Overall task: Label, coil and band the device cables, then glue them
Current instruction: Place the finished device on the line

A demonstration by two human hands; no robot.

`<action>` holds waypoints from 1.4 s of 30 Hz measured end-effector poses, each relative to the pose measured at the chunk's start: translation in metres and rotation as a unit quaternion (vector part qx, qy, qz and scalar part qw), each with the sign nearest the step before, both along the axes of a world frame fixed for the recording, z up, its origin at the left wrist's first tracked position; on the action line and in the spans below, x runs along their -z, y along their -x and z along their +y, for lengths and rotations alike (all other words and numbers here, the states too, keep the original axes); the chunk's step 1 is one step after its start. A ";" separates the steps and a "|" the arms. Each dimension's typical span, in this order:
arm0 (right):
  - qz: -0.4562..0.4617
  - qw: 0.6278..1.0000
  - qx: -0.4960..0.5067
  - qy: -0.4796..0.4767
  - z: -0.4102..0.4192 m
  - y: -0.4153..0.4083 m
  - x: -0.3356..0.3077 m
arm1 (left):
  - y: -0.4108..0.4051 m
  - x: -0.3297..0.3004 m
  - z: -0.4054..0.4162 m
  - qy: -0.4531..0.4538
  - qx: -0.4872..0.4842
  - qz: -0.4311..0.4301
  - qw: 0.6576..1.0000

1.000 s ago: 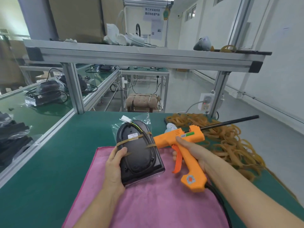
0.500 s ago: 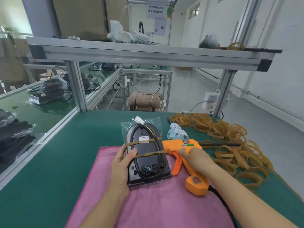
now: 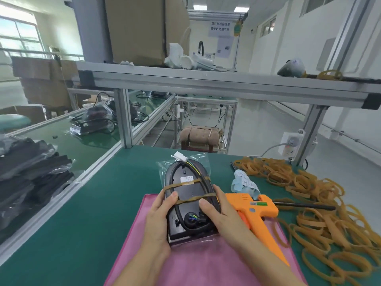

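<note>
On the pink cloth (image 3: 206,263) near the bench edge, both hands grip the banded device (image 3: 188,200), left hand (image 3: 159,215) and right hand (image 3: 216,211) flanking it. Holding it level should protect any fresh glue. A moment ago the right hand held the glue gun (image 3: 253,209), which now lies released just right of the device.

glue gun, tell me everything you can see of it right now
The glue gun is bright orange plastic with a green patch and a grey dot on its body. It lies on its side, partly on the pink cloth, partly on the green table. A black glue stick juts from its back toward the rubber bands. Its handle runs toward the camera; the nozzle is hidden behind the right hand, whose back lies against the gun while gripping the black device.
</note>
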State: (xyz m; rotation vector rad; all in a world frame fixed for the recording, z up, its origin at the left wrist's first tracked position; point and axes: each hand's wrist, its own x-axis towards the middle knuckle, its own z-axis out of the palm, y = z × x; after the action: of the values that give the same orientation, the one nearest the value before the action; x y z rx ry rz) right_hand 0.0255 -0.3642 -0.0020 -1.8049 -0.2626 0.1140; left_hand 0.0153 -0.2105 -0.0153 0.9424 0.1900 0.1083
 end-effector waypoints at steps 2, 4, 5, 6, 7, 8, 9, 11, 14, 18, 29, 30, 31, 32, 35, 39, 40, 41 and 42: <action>0.000 0.998 -0.015 -0.055 0.013 -0.005 -0.003 | 0.003 -0.008 0.012 -0.010 -0.013 -0.004 1.000; 0.004 0.996 -0.041 -0.077 0.029 -0.010 -0.010 | 0.007 -0.017 0.026 -0.020 -0.030 -0.010 0.999; 0.007 0.995 -0.054 -0.084 0.038 -0.013 -0.014 | 0.009 -0.022 0.033 -0.030 -0.038 -0.014 0.999; 0.008 0.994 -0.062 -0.090 0.048 -0.016 -0.017 | 0.012 -0.028 0.042 -0.043 -0.047 -0.018 0.998; 0.010 0.993 -0.068 -0.093 0.058 -0.019 -0.021 | 0.015 -0.034 0.052 -0.055 -0.054 -0.021 0.997; 0.014 0.992 -0.075 -0.099 0.069 -0.022 -0.025 | 0.019 -0.040 0.063 -0.064 -0.060 -0.024 0.996; 0.024 0.990 -0.086 -0.107 0.081 -0.023 -0.029 | 0.023 -0.046 0.074 -0.071 -0.066 -0.027 0.995; 0.043 0.986 -0.113 -0.116 0.106 -0.023 -0.040 | 0.032 -0.057 0.097 -0.085 -0.082 -0.034 0.992; 0.039 0.980 -0.164 -0.106 0.146 -0.023 -0.056 | 0.047 -0.070 0.130 -0.118 -0.136 -0.046 0.983; 0.024 0.970 -0.223 -0.098 0.201 -0.022 -0.078 | 0.072 -0.090 0.172 -0.175 -0.222 -0.064 0.957; -0.041 0.944 -0.326 -0.043 0.351 0.018 -0.146 | 0.123 -0.131 0.281 -0.211 -0.428 -0.056 0.877; -0.069 0.942 -0.326 -0.026 0.362 0.021 -0.150 | 0.125 -0.131 0.289 -0.200 -0.441 -0.044 0.874; -0.097 0.940 -0.327 -0.007 0.371 0.024 -0.153 | 0.126 -0.130 0.297 -0.191 -0.455 -0.034 0.869; -0.122 0.936 -0.329 0.012 0.379 0.027 -0.156 | 0.127 -0.128 0.306 -0.187 -0.464 -0.022 0.866; -0.165 0.924 -0.341 0.054 0.397 0.031 -0.161 | 0.126 -0.122 0.328 -0.172 -0.460 0.023 0.871; -0.228 0.908 -0.343 0.070 0.406 0.030 -0.160 | 0.123 -0.113 0.340 -0.110 -0.429 0.060 0.895; -0.250 0.901 -0.347 0.072 0.407 0.030 -0.159 | 0.123 -0.110 0.341 -0.102 -0.423 0.079 0.897; -0.273 0.892 -0.352 0.073 0.407 0.030 -0.158 | 0.123 -0.109 0.342 -0.106 -0.424 0.097 0.894; -0.291 0.885 -0.356 0.075 0.408 0.029 -0.157 | 0.123 -0.107 0.345 -0.119 -0.434 0.113 0.886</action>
State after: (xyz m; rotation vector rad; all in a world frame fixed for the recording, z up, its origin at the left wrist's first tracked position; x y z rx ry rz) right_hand -0.0039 0.0436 0.1553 -1.7742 -1.3784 0.1048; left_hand -0.1080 0.1343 0.0914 1.0542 0.8284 0.8698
